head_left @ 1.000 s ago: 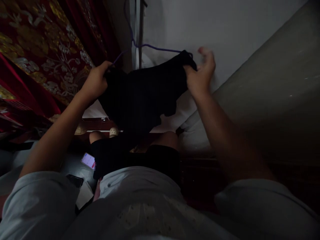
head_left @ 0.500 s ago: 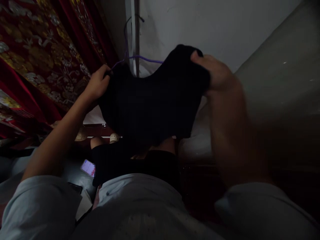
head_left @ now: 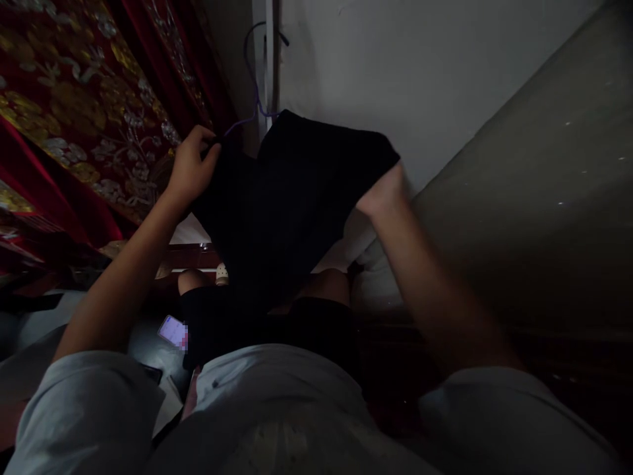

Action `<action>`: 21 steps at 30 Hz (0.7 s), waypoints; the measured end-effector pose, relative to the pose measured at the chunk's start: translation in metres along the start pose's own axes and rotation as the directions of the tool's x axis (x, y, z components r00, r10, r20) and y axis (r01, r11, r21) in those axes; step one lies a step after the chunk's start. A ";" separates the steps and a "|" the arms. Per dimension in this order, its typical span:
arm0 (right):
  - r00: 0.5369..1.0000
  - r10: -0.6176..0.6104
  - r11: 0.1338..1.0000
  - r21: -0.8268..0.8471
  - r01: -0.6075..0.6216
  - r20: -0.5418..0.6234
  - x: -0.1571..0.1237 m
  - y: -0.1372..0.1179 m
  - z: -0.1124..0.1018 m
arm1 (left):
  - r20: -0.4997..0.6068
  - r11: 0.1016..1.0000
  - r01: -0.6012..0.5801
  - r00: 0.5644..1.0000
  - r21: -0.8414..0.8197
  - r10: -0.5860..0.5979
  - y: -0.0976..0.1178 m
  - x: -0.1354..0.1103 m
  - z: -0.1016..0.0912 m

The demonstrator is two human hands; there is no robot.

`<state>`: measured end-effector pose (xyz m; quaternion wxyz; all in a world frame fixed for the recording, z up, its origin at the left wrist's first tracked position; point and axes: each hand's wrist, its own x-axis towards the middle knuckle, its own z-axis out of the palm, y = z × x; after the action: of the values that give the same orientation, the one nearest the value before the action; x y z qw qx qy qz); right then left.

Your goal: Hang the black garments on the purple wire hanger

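Your L hand (head_left: pixel 194 163) is clamped on blk garment (head_left: pixel 297 191) nr purple hanger (head_left: pixel 258 104); R hand (head_left: pixel 386 192) partly under garment, can't tell grip.

1. mount: single camera, worn on the person's head.
2. aim: forward and down; the grey shirt (head_left: pixel 242 376) lies at 6 o'clock, the pale wall (head_left: pixel 420 66) at 1 o'clock.
3. range: near; left hand (head_left: pixel 194 165) at 10 o'clock, right hand (head_left: pixel 386 191) at 2 o'clock, both beyond the shirt.
4. field: wide, reaching the patterned curtain (head_left: pixel 74 99) at 10 o'clock and the lit phone (head_left: pixel 171 330) at 8 o'clock.
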<state>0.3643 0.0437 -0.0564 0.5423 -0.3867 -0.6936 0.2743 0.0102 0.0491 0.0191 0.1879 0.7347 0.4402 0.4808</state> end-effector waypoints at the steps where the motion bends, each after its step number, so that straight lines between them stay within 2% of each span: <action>1: 0.999 0.034 0.999 0.030 -0.034 -0.013 -0.005 0.001 -0.007 | -0.007 1.000 -0.009 1.000 0.027 0.010 0.000 -0.002 -0.001; 3: 0.994 0.101 0.994 0.053 -0.099 -0.029 -0.005 -0.005 -0.019 | 0.005 0.997 -0.031 1.000 0.068 0.031 0.006 -0.005 0.000; 5: 0.989 0.127 0.990 0.076 -0.121 -0.072 0.004 -0.019 -0.024 | 0.007 0.999 -0.016 1.000 0.040 0.016 0.016 -0.006 0.003; 8: 0.972 0.082 0.959 0.284 -0.018 -0.218 0.021 -0.053 -0.017 | -0.065 0.990 0.057 0.996 -0.127 -0.066 0.034 -0.002 0.005; 10: 0.972 -0.002 0.905 0.413 0.102 -0.235 0.022 -0.079 -0.009 | -0.118 0.971 0.076 0.987 -0.227 -0.105 0.043 0.004 0.003; 12: 0.989 -0.113 0.870 0.471 0.144 -0.094 0.013 -0.105 -0.005 | -0.135 0.967 0.074 0.985 -0.242 -0.109 0.048 0.009 -0.001; 13: 0.988 -0.150 0.871 0.479 0.111 0.043 0.007 -0.116 -0.005 | -0.123 0.972 0.079 0.987 -0.222 -0.108 0.049 0.010 -0.003; 14: 0.963 -0.164 0.883 0.467 0.046 0.215 0.000 -0.126 -0.006 | -0.095 0.979 0.086 0.990 -0.188 -0.105 0.050 0.011 -0.004; 15: 0.905 -0.159 0.898 0.439 -0.034 0.395 -0.005 -0.133 -0.007 | -0.053 0.985 0.090 0.994 -0.145 -0.098 0.049 0.010 -0.005; 16: 0.823 -0.139 0.911 0.396 -0.111 0.550 -0.009 -0.138 -0.008 | -0.003 0.991 0.087 0.996 -0.106 -0.088 0.048 0.009 -0.004; 17: 0.746 -0.118 0.923 0.350 -0.162 0.656 -0.011 -0.139 -0.008 | 0.049 0.994 0.074 0.996 -0.082 -0.071 0.045 0.007 -0.003; 18: 0.706 -0.095 0.936 0.304 -0.177 0.702 -0.010 -0.136 -0.007 | 0.100 0.996 0.053 0.994 -0.075 -0.045 0.042 0.005 0.000; 19: 0.712 -0.060 0.955 0.247 -0.162 0.700 -0.009 -0.130 -0.003 | 0.145 0.996 0.024 0.989 -0.085 -0.011 0.039 0.002 0.003; 21: 0.820 0.022 0.995 0.066 -0.072 0.572 -0.005 -0.107 0.012 | 0.202 0.988 -0.044 0.977 -0.150 0.075 0.033 -0.002 0.011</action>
<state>0.3276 -0.0185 0.0234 0.3188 -0.2806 -0.8022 0.4196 0.0348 0.0312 0.0362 0.2711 0.7779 0.3600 0.4380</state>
